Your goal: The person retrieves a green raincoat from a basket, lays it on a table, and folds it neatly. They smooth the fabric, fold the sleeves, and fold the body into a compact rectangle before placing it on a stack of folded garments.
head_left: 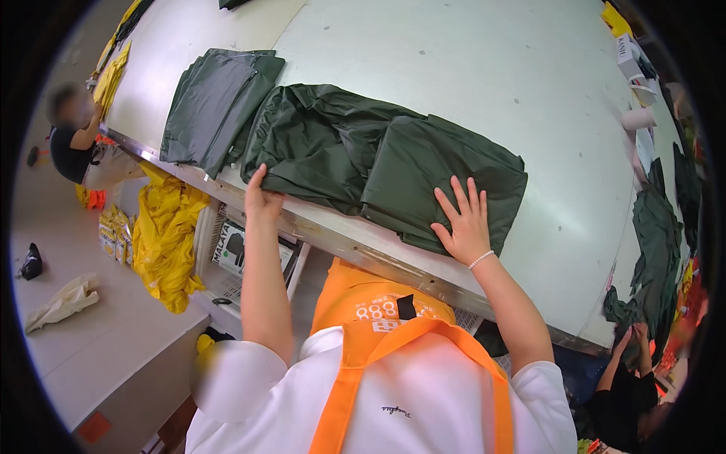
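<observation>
On the table in front of me lies a dark green garment [321, 147] of thin, shiny fabric, its left part rumpled and its right part folded flat. My left hand [265, 198] is at the garment's near left corner, fingers closed on the edge and partly hidden. My right hand [466, 227] rests flat on the smooth folded part, fingers spread. Just left of the garment, touching it, is a stack of flat dark green folded pieces [212, 102].
The pale table [423, 57] has a metal front edge. Yellow fabric [162, 234] hangs below it at left. A person [79, 140] handles yellow pieces at far left; another person's hands [635, 337] hold dark green fabric [654, 242] at right. A white roll [639, 119] lies at far right.
</observation>
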{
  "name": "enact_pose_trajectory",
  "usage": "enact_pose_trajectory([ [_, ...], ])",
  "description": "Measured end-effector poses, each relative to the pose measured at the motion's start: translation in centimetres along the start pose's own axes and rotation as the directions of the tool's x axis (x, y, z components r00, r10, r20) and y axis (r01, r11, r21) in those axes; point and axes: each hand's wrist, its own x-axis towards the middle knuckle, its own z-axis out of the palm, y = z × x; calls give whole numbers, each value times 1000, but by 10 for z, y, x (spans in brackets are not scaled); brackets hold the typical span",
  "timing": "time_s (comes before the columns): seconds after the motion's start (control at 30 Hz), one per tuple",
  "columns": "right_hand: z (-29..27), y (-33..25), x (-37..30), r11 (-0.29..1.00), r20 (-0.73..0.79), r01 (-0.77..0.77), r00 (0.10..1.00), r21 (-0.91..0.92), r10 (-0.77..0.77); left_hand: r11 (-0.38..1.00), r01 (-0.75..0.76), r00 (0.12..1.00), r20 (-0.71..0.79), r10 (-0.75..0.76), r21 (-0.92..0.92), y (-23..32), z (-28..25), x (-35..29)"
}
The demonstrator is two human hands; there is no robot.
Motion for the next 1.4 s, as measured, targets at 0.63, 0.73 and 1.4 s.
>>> enact_pose_trajectory([
  [0.63, -25, 79, -48, -10, -126, 212, 615, 977, 778, -294, -954, 196, 865, -462, 59, -243, 117, -164],
  [0.73, -65, 110, -54, 568, -363, -172, 615, 805, 700, -291, -950, 57, 857, -512, -111, -257, 122, -160],
  [1.4, -55, 39, -172, 870, -248, -292, 879, 396, 408, -525, -829, 364, 899, -242, 195, -234, 67, -222],
])
